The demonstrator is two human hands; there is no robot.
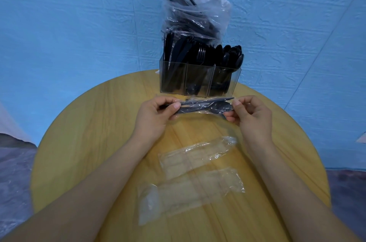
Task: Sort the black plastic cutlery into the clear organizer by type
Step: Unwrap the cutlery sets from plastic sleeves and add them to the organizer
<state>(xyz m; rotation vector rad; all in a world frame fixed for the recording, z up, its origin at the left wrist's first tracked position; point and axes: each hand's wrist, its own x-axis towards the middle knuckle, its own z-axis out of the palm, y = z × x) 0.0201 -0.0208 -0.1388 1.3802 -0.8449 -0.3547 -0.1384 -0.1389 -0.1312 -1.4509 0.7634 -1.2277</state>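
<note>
Perhaps makeshift studio: blue backdrop [79, 24]

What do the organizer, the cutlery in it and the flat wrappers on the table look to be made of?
Organizer: rigid clear plastic, likely acrylic; see-through walls, sharp glossy edges. Cutlery: black moulded plastic with a slight sheen. Wrappers: thin clear film, crinkled, with glints, the tabletop showing through. Table: yellowish wood-grain surface, possibly laminate; cannot tell.
</note>
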